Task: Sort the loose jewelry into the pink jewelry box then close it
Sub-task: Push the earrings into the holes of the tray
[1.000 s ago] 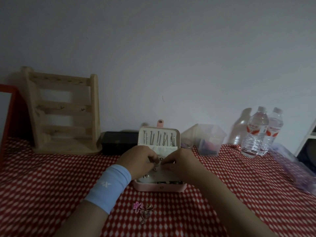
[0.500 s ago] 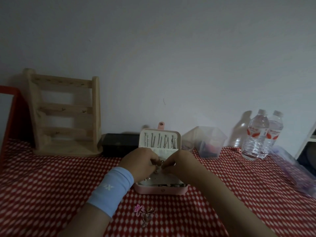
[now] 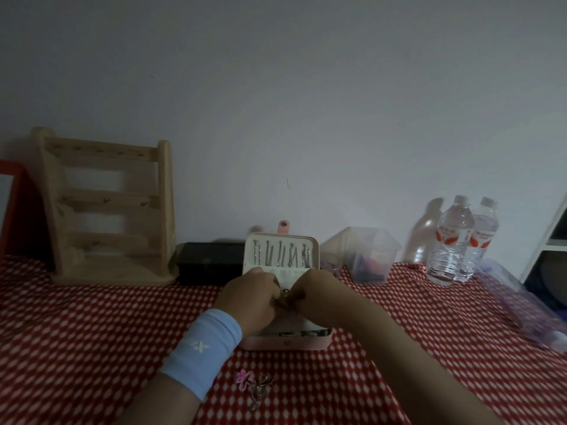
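1. Far left, a wooden rack (image 3: pixel 104 210) is sitting on the checked cloth (image 3: pixel 92 332), well apart from the action.
2. The left hand (image 3: pixel 251 297) is hovering over the open box, fingers curled in and pinching a small piece (image 3: pixel 285 291).
3. Just in front of the box, a pile (image 3: pixel 253 386) of loose jewelry is waiting on the cloth, so the sorting isn't done.
4. The pink box (image 3: pixel 285 342) is lying open mid-table, with its lid (image 3: pixel 282 253) standing up and holding a row of silver bits.
5. The right hand (image 3: pixel 319 292) is meeting the left, its fingers also pinching that piece. It's dim, so I'm guessing an earring.
6. My worry: something that tiny could slip between two sets of fingertips, then drop into the wrong slot or vanish against the busy cloth. The left forearm is also passing right beside the pile, so one careless drag could scatter it.
7. On the right, a clear tub (image 3: pixel 371 256) and two bottles (image 3: pixel 451 240) are standing well clear.
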{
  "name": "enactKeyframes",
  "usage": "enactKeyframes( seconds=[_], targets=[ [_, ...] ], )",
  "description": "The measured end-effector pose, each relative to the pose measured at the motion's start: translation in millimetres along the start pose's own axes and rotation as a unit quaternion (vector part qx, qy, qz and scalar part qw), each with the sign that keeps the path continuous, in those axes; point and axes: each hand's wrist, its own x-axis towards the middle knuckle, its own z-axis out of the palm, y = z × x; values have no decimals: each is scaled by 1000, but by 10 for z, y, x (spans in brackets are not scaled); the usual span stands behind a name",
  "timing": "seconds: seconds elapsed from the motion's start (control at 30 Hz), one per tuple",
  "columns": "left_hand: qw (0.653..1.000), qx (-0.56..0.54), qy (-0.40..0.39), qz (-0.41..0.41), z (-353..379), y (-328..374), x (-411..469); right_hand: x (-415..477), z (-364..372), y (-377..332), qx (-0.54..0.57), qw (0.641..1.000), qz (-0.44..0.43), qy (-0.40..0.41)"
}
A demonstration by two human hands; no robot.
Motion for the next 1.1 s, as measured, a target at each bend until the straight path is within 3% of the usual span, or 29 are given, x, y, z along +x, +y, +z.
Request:
enactKeyframes(
  seconds=[0.3,0.5,0.77,1.1],
  targets=[
    [998,31,31,35,1,40,-3,-43,85,107,33,996,65,55],
    [999,18,39,12,46,59,-4,-31,176,191,89,987,116,70],
    [997,15,66,21,49,120,-35,-44,181,203,65,987,105,106],
    [995,21,88,35,39,145,-32,17,218,216,67,991,84,75]
  ],
)
